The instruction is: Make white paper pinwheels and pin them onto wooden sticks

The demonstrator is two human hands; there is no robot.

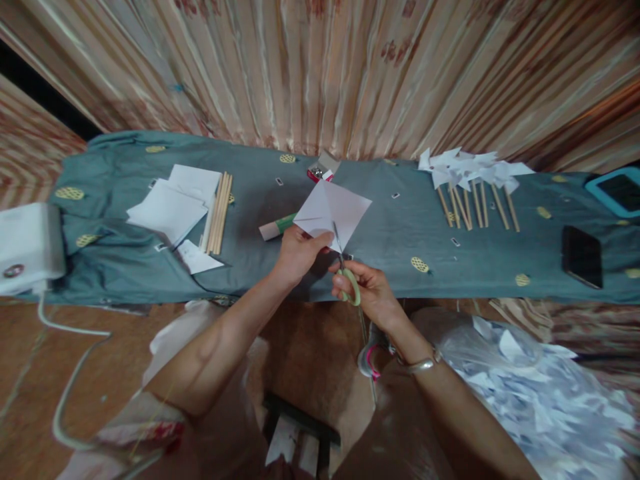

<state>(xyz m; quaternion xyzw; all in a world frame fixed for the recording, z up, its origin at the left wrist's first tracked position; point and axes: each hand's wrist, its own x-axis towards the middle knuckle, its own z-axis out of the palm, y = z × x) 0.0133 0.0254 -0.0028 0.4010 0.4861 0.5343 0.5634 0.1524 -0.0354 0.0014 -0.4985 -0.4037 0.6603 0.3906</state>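
Nothing legible for you right now. The glue stick [277,226] on the worktop [390,227] has a green label, but from here it's only a blur. The small red-and-white box [321,170] at the back edge carries print too small to make out. The yellow ovals [420,265] on the cloth [100,260] are pattern, not lettering. The paper square [333,210] in your left hand [297,253] shows plain white, and the scissors [350,283] in your right hand [370,290] show no mark that reads.
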